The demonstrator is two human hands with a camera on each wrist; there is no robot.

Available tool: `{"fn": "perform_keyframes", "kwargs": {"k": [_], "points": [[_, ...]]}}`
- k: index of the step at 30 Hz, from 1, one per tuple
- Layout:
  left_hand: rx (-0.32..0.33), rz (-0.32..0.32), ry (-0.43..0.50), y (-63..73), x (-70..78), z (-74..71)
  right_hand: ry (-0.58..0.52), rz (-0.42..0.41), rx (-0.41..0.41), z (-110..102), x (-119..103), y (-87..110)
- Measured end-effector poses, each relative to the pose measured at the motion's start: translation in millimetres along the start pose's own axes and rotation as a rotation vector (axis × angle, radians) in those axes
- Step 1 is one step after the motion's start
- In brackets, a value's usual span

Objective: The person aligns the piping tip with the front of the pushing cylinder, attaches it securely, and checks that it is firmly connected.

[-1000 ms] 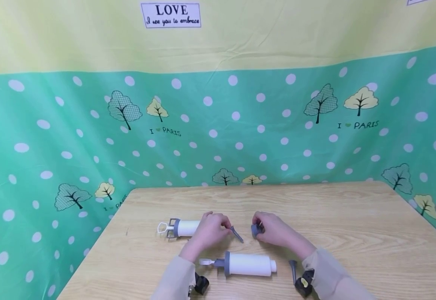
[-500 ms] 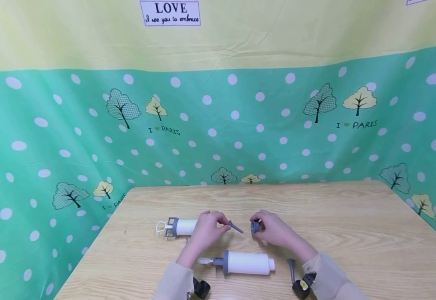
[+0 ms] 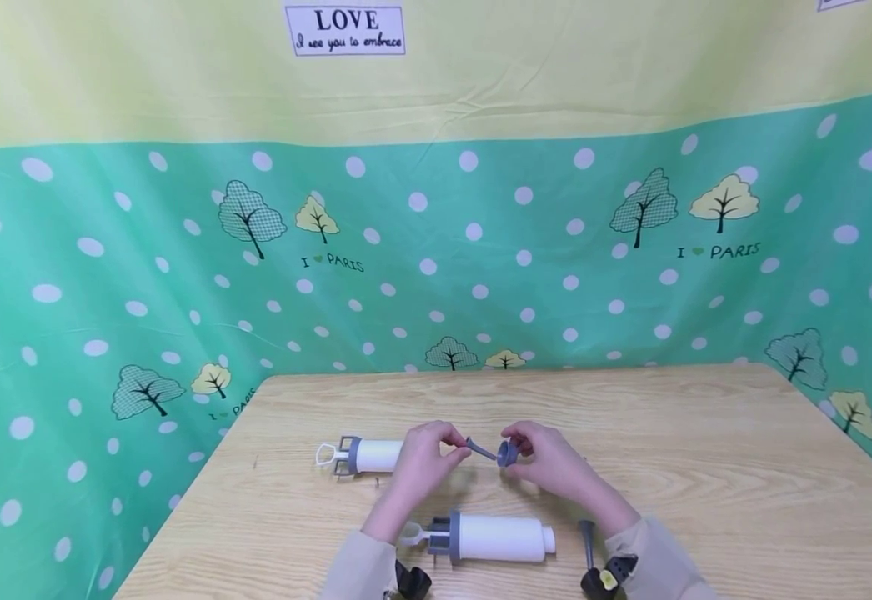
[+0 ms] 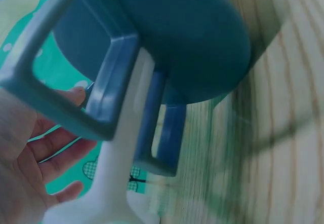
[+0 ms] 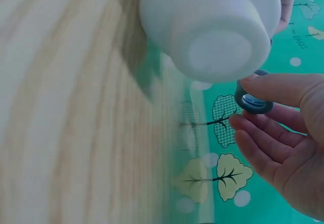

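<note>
So over on my far left there's a white plastic cylinder with a dark grey collar and a white loop handle, lying on its side on the pale wood-grain table, its other end hidden behind my left hand. That hand has the slim dark grey rod with a flared end pinched between thumb and fingertips, at the flared end, so the thin part sticks out to the right, sloping down a bit. Nearer me and roughly centred, a second white cylinder with a grey handle frame lies on its side, not held by either hand. Right at the rod's thin tip is the small dark grey round cup with an open mouth, tilted towards the rod; can't tell if they actually touch. My right hand has the cup clamped by thumb and index finger, with the other fingers loosely bent past it. Below that wrist, another dark grey flared rod lies loose. Compared with a second ago, the held rod sits way flatter and its tip has closed the gap to the cup, whose mouth has swung round to face it more. The near cylinder looks rolled too: more of its grey frame shows now.
</note>
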State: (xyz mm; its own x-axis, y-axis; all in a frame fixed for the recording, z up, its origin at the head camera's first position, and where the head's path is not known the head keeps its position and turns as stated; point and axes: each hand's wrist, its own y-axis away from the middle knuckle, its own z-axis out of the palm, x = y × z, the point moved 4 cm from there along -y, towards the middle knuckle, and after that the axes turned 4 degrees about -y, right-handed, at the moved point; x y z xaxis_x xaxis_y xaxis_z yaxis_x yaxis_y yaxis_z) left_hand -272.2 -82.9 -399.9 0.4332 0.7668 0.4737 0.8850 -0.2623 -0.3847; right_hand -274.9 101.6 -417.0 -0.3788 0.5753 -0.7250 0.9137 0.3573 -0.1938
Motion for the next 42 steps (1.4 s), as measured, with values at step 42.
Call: {"fn": "perform_keyframes", "kwargs": {"k": [42], "points": [[-0.007,0.085,0.067,8.8,24.4,7.8,-0.007,-0.087,0.087,0,-18,6.8]]}}
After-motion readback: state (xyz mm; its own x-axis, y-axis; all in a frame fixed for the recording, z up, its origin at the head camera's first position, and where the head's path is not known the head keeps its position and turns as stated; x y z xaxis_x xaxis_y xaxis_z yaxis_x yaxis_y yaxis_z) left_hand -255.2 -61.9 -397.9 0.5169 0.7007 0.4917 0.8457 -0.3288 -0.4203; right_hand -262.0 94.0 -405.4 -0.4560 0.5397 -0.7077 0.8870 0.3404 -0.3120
